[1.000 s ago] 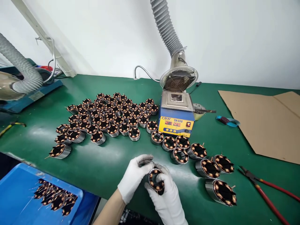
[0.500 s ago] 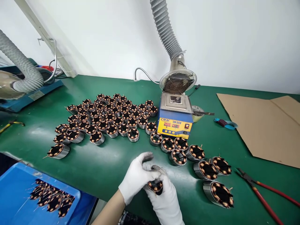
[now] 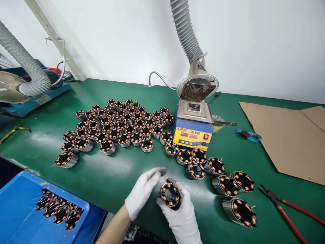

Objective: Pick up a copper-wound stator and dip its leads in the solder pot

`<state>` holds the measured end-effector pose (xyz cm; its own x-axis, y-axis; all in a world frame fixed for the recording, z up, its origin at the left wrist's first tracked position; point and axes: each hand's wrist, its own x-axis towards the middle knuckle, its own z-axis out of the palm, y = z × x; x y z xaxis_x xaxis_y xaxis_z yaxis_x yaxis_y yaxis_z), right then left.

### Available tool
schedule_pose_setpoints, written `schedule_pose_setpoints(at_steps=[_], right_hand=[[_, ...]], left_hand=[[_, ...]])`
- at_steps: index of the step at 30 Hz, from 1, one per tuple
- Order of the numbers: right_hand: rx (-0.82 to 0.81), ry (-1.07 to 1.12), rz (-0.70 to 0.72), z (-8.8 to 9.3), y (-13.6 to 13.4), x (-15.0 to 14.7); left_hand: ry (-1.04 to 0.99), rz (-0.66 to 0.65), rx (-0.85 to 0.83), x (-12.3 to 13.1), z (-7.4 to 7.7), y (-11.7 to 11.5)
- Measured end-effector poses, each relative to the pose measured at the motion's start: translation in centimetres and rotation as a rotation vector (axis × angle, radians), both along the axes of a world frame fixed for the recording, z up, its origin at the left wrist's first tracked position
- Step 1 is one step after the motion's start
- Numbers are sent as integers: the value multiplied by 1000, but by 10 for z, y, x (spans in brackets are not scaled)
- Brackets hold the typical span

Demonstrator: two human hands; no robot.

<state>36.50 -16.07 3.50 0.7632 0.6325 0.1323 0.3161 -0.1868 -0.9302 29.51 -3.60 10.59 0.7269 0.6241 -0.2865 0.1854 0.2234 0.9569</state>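
Your green bench (image 3: 119,176) runs wall to wall, with its near edge just under your wrists. The brown cardboard sheet (image 3: 286,139) covers the far right, and the blue bin (image 3: 17,210) of wound parts sits below the near left edge. The solder pot (image 3: 194,127) stands mid-bench under the extraction hose (image 3: 186,34). To its left you have a dense block of wound stators (image 3: 119,123); a looser row of stators (image 3: 218,173) trails from the pot toward the near right. The red-handled cutters (image 3: 286,206) lie at the near right.

Open green surface lies between the block and your hands, and more to the left of them.

Your right hand (image 3: 181,213), gloved in white, is closed around the stator (image 3: 170,195), holding it just above the bench near the front edge with its copper coils facing you. Your left hand (image 3: 142,191), also gloved, is loosely curled, its fingers lying against the stator's upper left rim rather than gripping it.
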Motion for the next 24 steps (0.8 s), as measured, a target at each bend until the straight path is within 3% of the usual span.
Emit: schedule_pose_setpoints(at_steps=[2, 4, 10, 13, 15, 19, 22, 24], right_hand=[[-45, 45, 6, 1, 0, 1], [-81, 50, 36, 6, 0, 4], [-91, -12, 35, 11, 1, 7], [-98, -32, -14, 6, 2, 4], [-109, -22, -53, 5, 3, 2], [-168, 274, -33, 26, -1, 9], [-96, 578, 120, 61, -5, 42], [16, 621, 153, 93, -2, 77]], left_hand=[[87, -173, 190, -3, -1, 5], [136, -205, 298, 0, -4, 6], [77, -57, 257, 5, -10, 4], [86, 73, 202, -6, -11, 2], [142, 117, 276, -18, -13, 1], [252, 59, 821, -42, -20, -1], [112, -18, 1344, -51, -31, 2], [-22, -73, 1638, -52, -41, 4]])
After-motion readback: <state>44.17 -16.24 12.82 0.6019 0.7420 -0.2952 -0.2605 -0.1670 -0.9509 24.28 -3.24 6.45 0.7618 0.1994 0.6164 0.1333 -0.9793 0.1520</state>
